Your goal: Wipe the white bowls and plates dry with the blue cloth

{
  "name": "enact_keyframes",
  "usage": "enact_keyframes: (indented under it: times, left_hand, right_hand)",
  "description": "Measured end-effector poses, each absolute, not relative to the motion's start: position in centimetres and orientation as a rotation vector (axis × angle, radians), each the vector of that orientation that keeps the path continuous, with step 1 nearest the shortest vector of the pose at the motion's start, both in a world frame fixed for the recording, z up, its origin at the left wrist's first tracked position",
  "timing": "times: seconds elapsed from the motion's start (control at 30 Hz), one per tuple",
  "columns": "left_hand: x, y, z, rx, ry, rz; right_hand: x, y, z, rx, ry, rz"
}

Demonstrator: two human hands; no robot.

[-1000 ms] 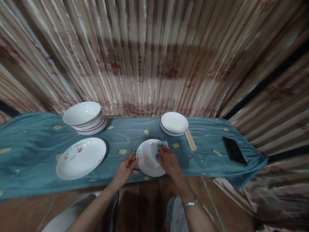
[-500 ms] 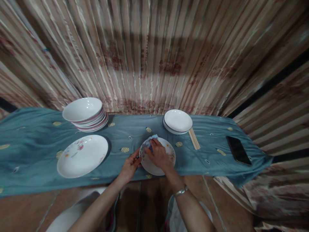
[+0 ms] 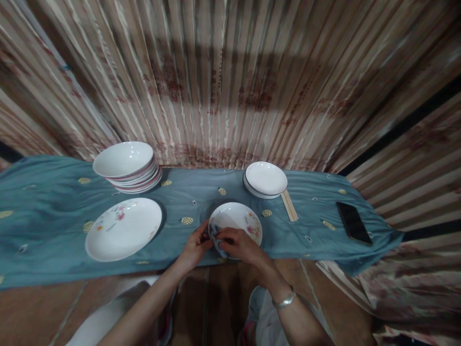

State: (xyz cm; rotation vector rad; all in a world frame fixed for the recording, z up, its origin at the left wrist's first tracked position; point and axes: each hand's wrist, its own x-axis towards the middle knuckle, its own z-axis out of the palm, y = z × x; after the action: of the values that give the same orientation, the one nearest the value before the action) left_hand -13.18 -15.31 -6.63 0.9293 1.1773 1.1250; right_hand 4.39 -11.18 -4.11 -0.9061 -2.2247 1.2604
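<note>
Pleated curtains (image 3: 216,86) hung beyond the fingers, and a teal cover (image 3: 196,185) lay beneath them. Between the two hands was the flowered round plate (image 3: 234,218), its left edge at the left hand (image 3: 194,247), whose curled fingers gripped the rim; how far they reached underneath, I could not tell. The right hand (image 3: 239,246) had its fingers bunched on a bluish cloth (image 3: 218,246), against the rim just beside the left fingertips. Wiping the plate's edge seemed the step in hand — the next move, I judged, called for a firm left hold and light pressure on the cloth. The plate's hollow faced upward; being round, it had no long axis, though one blossom cluster sat on the side away from the left fingers. Well left of those fingers lay a larger floral plate (image 3: 124,230).
</note>
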Motion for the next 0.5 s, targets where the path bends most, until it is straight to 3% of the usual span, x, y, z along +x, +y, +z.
enact_keyframes:
  times: [0.2, 0.5]
  left_hand:
    - [-13.2, -15.5, -6.8, 0.946, 1.178, 1.127]
    - [-12.9, -15.6, -6.2, 0.839, 1.138, 1.198]
  right_hand:
    - [6.9, -11.6, -2.0, -1.195, -2.497, 1.14]
    - [9.3, -11.4, -4.7, -1.611, -2.526, 0.137]
